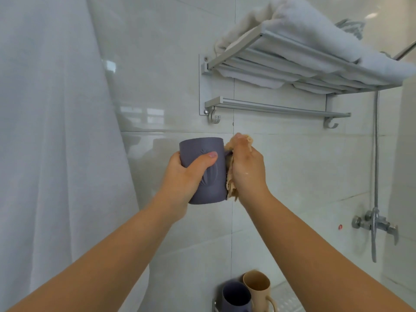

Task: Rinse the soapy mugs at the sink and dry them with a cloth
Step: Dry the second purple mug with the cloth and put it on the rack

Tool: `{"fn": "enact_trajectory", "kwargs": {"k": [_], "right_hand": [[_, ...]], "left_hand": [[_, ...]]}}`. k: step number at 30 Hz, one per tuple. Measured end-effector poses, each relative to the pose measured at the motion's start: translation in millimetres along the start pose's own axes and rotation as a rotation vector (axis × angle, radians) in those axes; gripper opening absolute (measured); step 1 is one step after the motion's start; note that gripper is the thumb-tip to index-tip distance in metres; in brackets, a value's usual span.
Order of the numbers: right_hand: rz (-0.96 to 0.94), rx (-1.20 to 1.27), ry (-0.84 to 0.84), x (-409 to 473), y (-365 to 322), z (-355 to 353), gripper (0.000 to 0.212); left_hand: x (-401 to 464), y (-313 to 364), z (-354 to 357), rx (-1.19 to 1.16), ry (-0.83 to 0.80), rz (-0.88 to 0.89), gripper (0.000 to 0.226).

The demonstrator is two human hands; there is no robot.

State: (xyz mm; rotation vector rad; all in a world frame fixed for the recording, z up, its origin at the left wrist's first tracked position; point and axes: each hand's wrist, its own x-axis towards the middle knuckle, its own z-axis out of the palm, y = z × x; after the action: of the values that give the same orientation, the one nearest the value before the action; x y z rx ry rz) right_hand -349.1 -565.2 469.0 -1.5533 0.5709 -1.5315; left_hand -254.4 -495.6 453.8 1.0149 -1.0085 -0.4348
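Note:
A grey-purple mug is held up in front of the tiled wall. My left hand grips its body, thumb across the front. My right hand holds a beige cloth bunched against the mug's right side, where the handle is mostly hidden. Below, a second grey-purple mug and a beige mug stand side by side on a small shelf at the bottom edge.
A metal towel rack with folded white towels is fixed on the wall above. A shower tap and its hose hang at the right. A white curtain fills the left.

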Motion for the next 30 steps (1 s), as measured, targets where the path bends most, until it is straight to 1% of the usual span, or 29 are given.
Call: {"fn": "enact_trajectory", "kwargs": {"k": [2,5,6,7,9,10,12,14,15,17,18,19,21,22,24,25,27,29,30], "right_hand": [[0.024,0.049,-0.013,-5,0,5,0.039],[-0.005,0.074,-0.035,-16,0,15,0.016],[-0.05,0.054,-0.036,-20,-1,18,0.016],[-0.144,-0.006,-0.037,-23,-2,20,0.015],[-0.338,-0.175,-0.083,-24,1,21,0.004],[-0.375,-0.265,-0.128,-23,3,19,0.008],[-0.438,-0.39,-0.208,-16,9,13,0.029],[-0.547,-0.473,-0.223,-9,11,8,0.033],[-0.565,-0.492,-0.224,-6,11,5,0.035],[-0.502,-0.468,-0.237,-1,12,3,0.04],[-0.459,-0.441,-0.22,0,13,3,0.042],[-0.41,-0.412,-0.183,1,12,3,0.043],[-0.291,-0.315,-0.085,2,11,3,0.045],[-0.204,-0.227,-0.048,1,11,3,0.047],[0.046,0.027,0.0,0,10,4,0.05],[0.158,0.175,0.004,-2,8,4,0.05],[0.263,0.4,-0.044,-11,8,7,0.049],[0.329,0.482,-0.086,-22,10,11,0.047],[0.366,0.49,-0.101,-27,11,12,0.047]], "left_hand": [[0,-2,3,-0.057,0.081,-0.038,0.085],[3,0,5,-0.112,0.163,-0.079,0.086],[4,1,4,-0.126,0.173,-0.098,0.081],[5,1,2,-0.135,0.178,-0.116,0.071],[6,2,-1,-0.143,0.159,-0.152,0.048],[7,3,-4,-0.134,0.137,-0.171,0.04],[8,5,-9,-0.099,0.073,-0.183,0.039],[7,8,-12,-0.048,0.019,-0.152,0.043],[7,10,-14,-0.016,0.008,-0.118,0.043],[6,13,-15,0.035,-0.011,-0.051,0.035],[5,13,-14,0.05,-0.02,-0.031,0.035],[4,12,-13,0.061,-0.024,-0.018,0.042],[2,6,-9,0.075,-0.007,-0.006,0.069],[2,3,-8,0.081,0.008,-0.005,0.08],[2,-3,-6,0.072,0.046,0.002,0.088],[3,-4,-5,0.043,0.076,-0.002,0.09],[5,-4,-3,-0.029,0.155,-0.009,0.093],[7,-1,-2,-0.064,0.203,0.008,0.095],[8,0,-2,-0.075,0.218,0.018,0.091]]}}
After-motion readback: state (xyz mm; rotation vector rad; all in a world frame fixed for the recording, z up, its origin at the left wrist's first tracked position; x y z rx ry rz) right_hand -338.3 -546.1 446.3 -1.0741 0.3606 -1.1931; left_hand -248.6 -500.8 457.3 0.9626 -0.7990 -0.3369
